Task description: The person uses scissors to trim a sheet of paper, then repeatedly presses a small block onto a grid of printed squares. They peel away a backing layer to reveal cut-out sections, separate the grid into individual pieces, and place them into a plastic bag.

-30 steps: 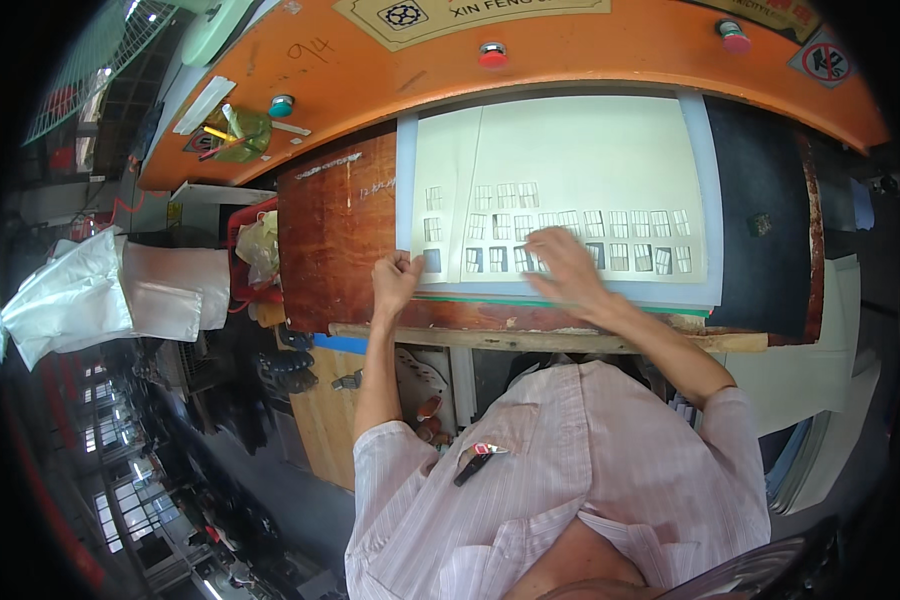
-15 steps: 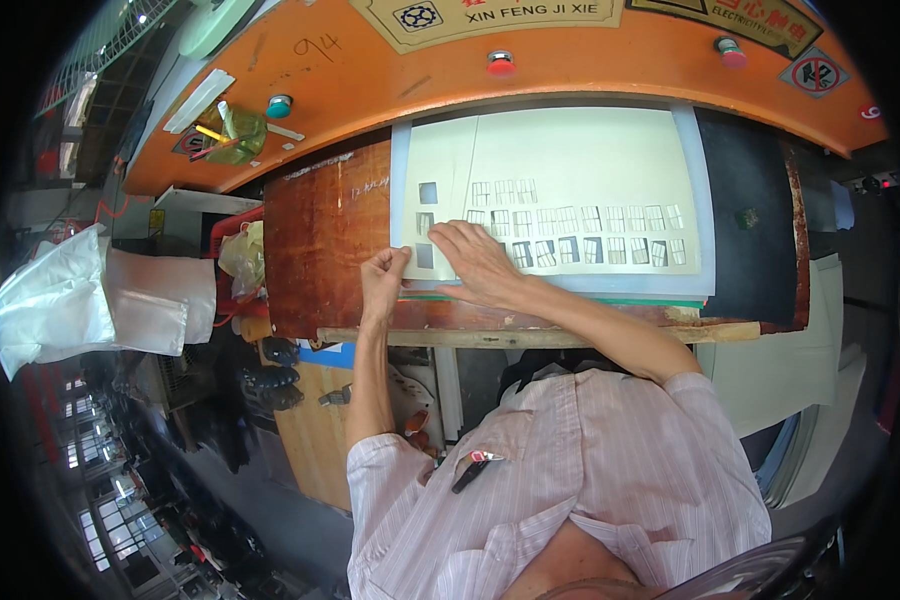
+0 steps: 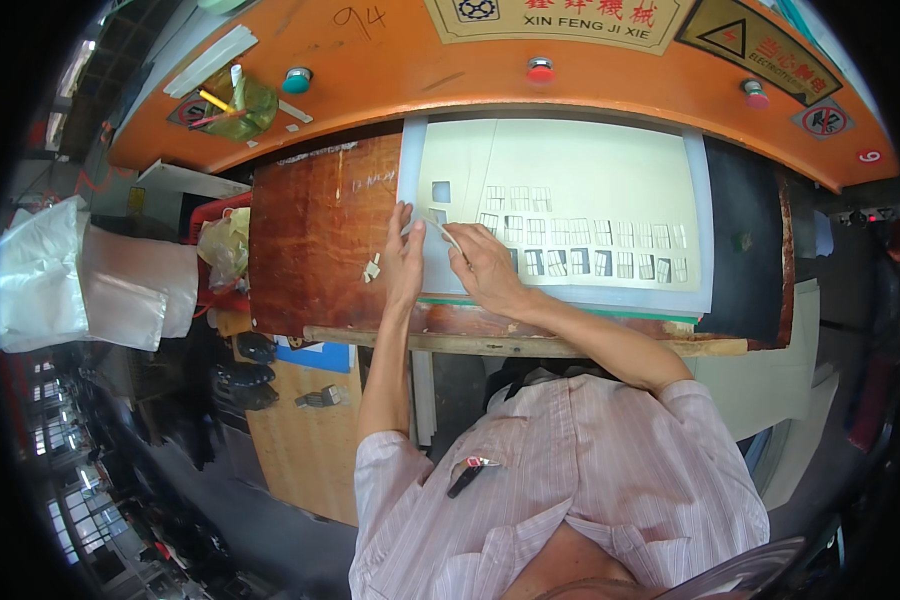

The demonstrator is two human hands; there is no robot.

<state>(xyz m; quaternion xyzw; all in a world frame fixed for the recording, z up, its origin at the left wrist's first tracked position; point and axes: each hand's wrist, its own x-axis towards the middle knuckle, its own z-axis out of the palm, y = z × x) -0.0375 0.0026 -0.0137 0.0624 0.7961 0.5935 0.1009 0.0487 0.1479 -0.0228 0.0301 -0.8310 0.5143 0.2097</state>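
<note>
A cream sheet [image 3: 590, 165] lies over a pale blue backing sheet [image 3: 703, 220]. Rows of small rectangular windows are cut in it, many holding narrow pale pieces. The sheet's near left corner is bent upward between my hands. My right hand [image 3: 487, 270] grips that raised corner, thumb and fingers closed on it. Beside its left edge, my left hand [image 3: 403, 258] is upright with fingers stretched out, close to the bent part. Several small pale scraps [image 3: 372, 268] show just left of my left hand, over the reddish-brown wooden board [image 3: 310, 230].
An orange machine front [image 3: 390, 85] with a green button [image 3: 297, 80] and red buttons spans the far side. A cup of pens [image 3: 245, 110] hangs there. Clear plastic bags [image 3: 135, 285] are at left, a black mat [image 3: 750, 230] at right. A wooden strip [image 3: 530, 345] edges the bench.
The sheet's near left corner, flat before, is now bent up. My left hand has turned upright with its fingers extended. Small pale scraps have appeared to its left. The view has shifted slightly.
</note>
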